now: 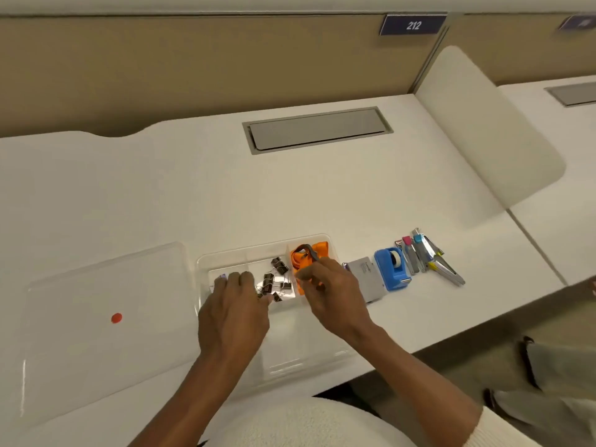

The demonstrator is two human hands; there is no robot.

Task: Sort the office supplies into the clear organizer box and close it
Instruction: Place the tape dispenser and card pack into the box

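Observation:
The clear organizer box (pixel 245 253) sits open on the white desk in front of me. Several black binder clips (pixel 274 279) lie in its middle compartment. An orange lanyard (pixel 317 248) fills the right rear compartment, and my right hand (pixel 329 291) is closed on part of it. My left hand (pixel 233 312) rests over the left compartment, fingers curled above a small pale item (pixel 222 276); I cannot tell if it grips it. The clear lid (pixel 96 304), marked with a red dot, lies flat to the left of the box.
Right of the box are a grey stapler box (pixel 366 274), a blue tape dispenser (pixel 393 267) and several staplers with coloured tips (pixel 425 256). A grey cable hatch (pixel 317 129) is set in the desk behind. A divider panel (pixel 483 130) stands at the right.

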